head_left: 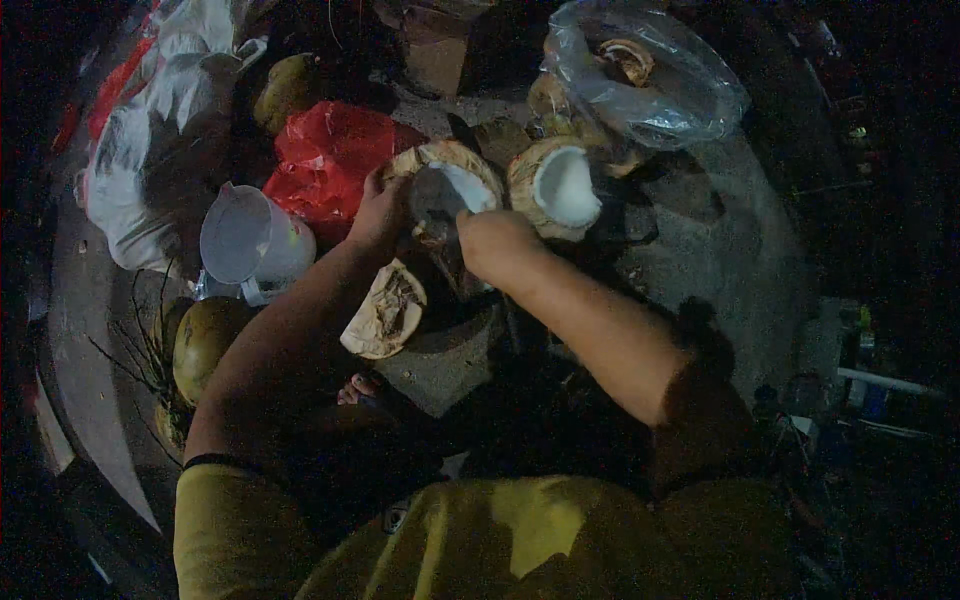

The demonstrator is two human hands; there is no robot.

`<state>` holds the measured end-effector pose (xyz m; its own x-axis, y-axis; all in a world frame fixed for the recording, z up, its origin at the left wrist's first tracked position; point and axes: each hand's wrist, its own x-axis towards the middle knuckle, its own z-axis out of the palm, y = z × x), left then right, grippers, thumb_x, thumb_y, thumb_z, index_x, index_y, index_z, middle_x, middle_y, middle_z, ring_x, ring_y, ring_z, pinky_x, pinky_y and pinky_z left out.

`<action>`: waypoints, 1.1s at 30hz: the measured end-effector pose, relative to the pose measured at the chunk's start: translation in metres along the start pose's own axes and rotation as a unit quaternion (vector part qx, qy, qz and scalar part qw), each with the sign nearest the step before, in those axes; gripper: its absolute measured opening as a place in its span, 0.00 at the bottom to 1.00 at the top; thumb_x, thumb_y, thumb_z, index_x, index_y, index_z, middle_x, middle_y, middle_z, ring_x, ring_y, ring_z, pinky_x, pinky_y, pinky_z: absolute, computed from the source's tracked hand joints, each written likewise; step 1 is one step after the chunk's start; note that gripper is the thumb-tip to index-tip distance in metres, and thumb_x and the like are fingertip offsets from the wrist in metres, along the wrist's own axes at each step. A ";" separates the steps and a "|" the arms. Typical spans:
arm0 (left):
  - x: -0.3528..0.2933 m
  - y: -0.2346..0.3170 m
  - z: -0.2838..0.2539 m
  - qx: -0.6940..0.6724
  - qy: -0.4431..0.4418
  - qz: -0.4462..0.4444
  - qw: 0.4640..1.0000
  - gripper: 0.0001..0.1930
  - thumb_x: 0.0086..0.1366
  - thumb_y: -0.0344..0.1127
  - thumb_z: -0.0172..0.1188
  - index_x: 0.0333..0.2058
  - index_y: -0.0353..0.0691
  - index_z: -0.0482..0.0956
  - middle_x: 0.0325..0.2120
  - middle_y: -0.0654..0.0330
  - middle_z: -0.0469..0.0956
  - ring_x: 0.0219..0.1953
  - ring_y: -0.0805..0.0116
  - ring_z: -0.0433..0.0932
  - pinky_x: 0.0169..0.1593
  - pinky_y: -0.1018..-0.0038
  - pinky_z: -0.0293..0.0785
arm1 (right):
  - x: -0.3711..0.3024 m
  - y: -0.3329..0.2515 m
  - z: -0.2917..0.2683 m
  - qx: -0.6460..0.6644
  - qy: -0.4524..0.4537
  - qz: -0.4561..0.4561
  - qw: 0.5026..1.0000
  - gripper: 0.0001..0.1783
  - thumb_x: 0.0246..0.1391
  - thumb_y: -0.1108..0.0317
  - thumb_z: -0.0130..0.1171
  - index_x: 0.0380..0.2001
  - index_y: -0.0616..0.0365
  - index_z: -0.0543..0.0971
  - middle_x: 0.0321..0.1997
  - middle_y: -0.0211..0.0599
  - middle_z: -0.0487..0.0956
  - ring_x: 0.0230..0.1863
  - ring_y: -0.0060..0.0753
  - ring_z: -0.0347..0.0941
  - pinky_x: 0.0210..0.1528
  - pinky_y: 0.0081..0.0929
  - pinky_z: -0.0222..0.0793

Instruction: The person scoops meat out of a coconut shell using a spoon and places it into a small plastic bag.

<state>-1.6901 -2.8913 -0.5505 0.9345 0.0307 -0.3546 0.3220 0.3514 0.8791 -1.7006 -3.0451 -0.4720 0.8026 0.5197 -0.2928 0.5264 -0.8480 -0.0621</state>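
A halved coconut with white flesh sits on the ground in front of me. My left hand grips its husk on the left side. My right hand is closed just below its open face; what it holds is hidden. A second coconut half with white flesh lies right beside it. A piece of dry husk rests under my left forearm.
A white plastic jug stands at the left, a red plastic bag behind it. Green coconuts lie at the lower left. A clear bag with coconut pieces sits at the back right. My sandalled foot shows below.
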 end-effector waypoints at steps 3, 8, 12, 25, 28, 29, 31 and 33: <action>0.008 -0.010 -0.002 0.041 -0.002 0.002 0.999 0.24 0.53 0.39 0.46 0.47 0.46 0.48 0.34 0.55 0.63 0.32 0.63 0.66 0.29 0.70 0.67 | 0.004 0.006 -0.009 0.007 0.001 0.014 1.000 0.13 0.39 0.71 0.42 0.30 0.67 0.66 0.19 0.47 0.72 0.22 0.45 0.69 0.22 0.38 0.65; 0.014 0.001 0.002 0.087 0.021 -0.030 0.996 0.23 0.53 0.38 0.46 0.47 0.44 0.50 0.34 0.54 0.64 0.32 0.63 0.66 0.32 0.70 0.66 | 0.005 0.007 -0.001 0.023 0.026 0.022 0.999 0.12 0.42 0.72 0.40 0.31 0.66 0.66 0.20 0.46 0.72 0.23 0.45 0.69 0.21 0.38 0.64; 0.037 -0.015 -0.034 0.190 0.064 0.067 0.977 0.24 0.53 0.39 0.47 0.47 0.41 0.51 0.39 0.52 0.63 0.38 0.60 0.66 0.38 0.71 0.64 | -0.005 0.004 0.000 -0.013 -0.011 -0.004 1.000 0.12 0.42 0.72 0.39 0.32 0.65 0.66 0.19 0.45 0.71 0.22 0.44 0.69 0.20 0.38 0.63; 0.005 0.024 0.007 0.285 0.112 0.076 0.949 0.24 0.52 0.35 0.48 0.47 0.39 0.51 0.40 0.51 0.64 0.43 0.60 0.64 0.44 0.73 0.59 | 0.001 -0.006 0.002 0.102 -0.036 0.047 0.993 0.14 0.41 0.72 0.37 0.32 0.67 0.67 0.23 0.49 0.72 0.26 0.47 0.69 0.28 0.38 0.64; 0.010 0.014 0.013 0.296 0.112 0.158 0.935 0.24 0.52 0.34 0.48 0.47 0.38 0.51 0.40 0.51 0.63 0.43 0.60 0.64 0.45 0.74 0.58 | 0.008 0.012 0.000 0.084 0.011 0.105 0.991 0.14 0.42 0.71 0.37 0.32 0.67 0.67 0.24 0.50 0.72 0.27 0.48 0.69 0.29 0.39 0.64; 0.010 0.012 0.012 0.271 0.118 0.155 0.943 0.24 0.52 0.34 0.48 0.47 0.38 0.52 0.41 0.50 0.63 0.43 0.60 0.63 0.45 0.73 0.58 | 0.007 0.009 0.001 0.097 -0.012 0.093 0.991 0.14 0.42 0.71 0.37 0.32 0.67 0.67 0.24 0.50 0.72 0.27 0.48 0.69 0.29 0.40 0.64; 0.006 0.007 0.011 0.221 0.130 0.148 0.955 0.24 0.52 0.35 0.48 0.47 0.38 0.52 0.42 0.50 0.62 0.44 0.60 0.63 0.46 0.73 0.58 | 0.001 -0.004 0.004 0.124 -0.056 0.069 0.988 0.14 0.43 0.70 0.37 0.31 0.66 0.67 0.25 0.50 0.71 0.28 0.48 0.69 0.30 0.41 0.63; 0.005 0.007 0.010 0.192 0.112 0.151 0.963 0.25 0.51 0.35 0.48 0.47 0.39 0.52 0.43 0.50 0.61 0.44 0.60 0.62 0.46 0.73 0.58 | 0.003 -0.004 0.012 0.147 -0.070 0.034 0.986 0.14 0.44 0.68 0.36 0.31 0.65 0.68 0.26 0.51 0.71 0.29 0.48 0.68 0.31 0.42 0.62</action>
<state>-1.6815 -2.8979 -0.5427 0.9522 0.2929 -0.0863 0.1130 -0.0754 0.9907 -1.7037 -3.0417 -0.4836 0.7758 0.4582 -0.4338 0.3514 -0.8847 -0.3062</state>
